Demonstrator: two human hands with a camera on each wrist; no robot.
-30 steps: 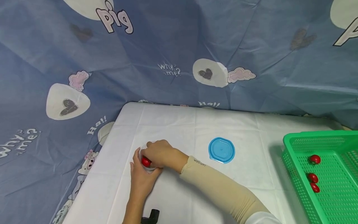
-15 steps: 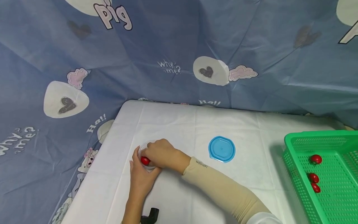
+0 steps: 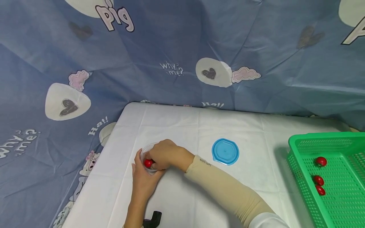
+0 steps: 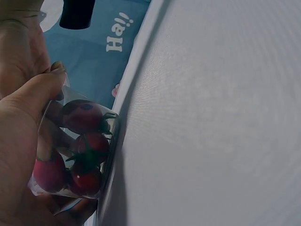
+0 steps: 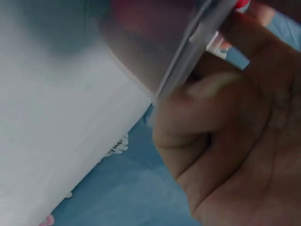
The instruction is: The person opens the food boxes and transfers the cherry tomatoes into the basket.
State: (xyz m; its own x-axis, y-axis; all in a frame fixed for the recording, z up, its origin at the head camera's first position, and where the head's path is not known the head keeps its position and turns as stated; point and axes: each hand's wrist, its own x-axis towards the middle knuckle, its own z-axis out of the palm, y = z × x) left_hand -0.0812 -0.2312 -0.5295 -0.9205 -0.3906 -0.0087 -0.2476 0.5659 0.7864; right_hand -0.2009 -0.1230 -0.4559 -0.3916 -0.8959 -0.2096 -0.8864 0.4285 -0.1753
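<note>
My left hand (image 3: 144,180) grips a clear plastic cup (image 3: 147,148) near the table's left side. In the left wrist view, its thumb and fingers (image 4: 19,150) wrap round the clear wall, and several cherry tomatoes (image 4: 87,165) with green stems show through. My right hand (image 3: 163,155) reaches into the cup's mouth from the right, beside a red cherry tomato (image 3: 148,163). In the right wrist view, that hand's curled finger (image 5: 202,108) lies against the cup's rim (image 5: 183,56). The fingertips inside are mostly hidden, so whether they pinch a tomato is unclear.
A blue lid (image 3: 225,151) lies flat to the right of the cup. At the far right stands a green basket (image 3: 299,164) with three loose tomatoes (image 3: 321,161). A patterned blue cloth (image 3: 171,47) hangs behind the white table (image 3: 182,126).
Both hands stay at the cup. My right hand's knuckles have risen slightly, and the red tomato under them has barely shifted. The lid and basket stand as before.
</note>
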